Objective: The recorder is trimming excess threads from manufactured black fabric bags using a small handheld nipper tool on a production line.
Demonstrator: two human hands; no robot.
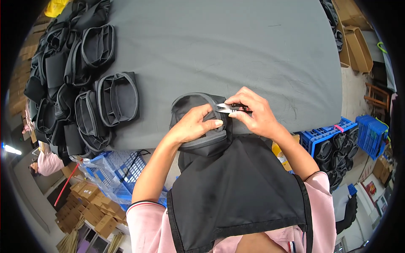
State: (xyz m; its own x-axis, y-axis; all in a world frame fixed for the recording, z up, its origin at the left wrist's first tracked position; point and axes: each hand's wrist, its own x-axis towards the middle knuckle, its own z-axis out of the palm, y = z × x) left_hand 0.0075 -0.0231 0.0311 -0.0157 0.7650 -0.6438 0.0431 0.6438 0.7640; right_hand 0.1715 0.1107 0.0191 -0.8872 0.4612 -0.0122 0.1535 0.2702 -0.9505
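Note:
A black zippered pouch (pixel 185 102) rests at the near edge of the grey table, its top facing up and partly unzipped. My left hand (pixel 190 126) grips the pouch near its rim, with some fingers hidden inside. From the right, my right hand (pixel 256 111) holds a pair of thread snips (pixel 223 108). The two silver blades are spread apart and point left, at the pouch's right rim beside my left fingers. Whether a thread lies between the blades is too small to tell.
Grey cloth covers the table (pixel 236 46). Several black pouches (pixel 118 101) are heaped along its left side. Blue crates (pixel 114 168) stand below the near edge, and a blue crate of pouches (pixel 325 139) at the right. Cartons (pixel 95 198) are stacked at lower left; a person (pixel 48 163) is beyond.

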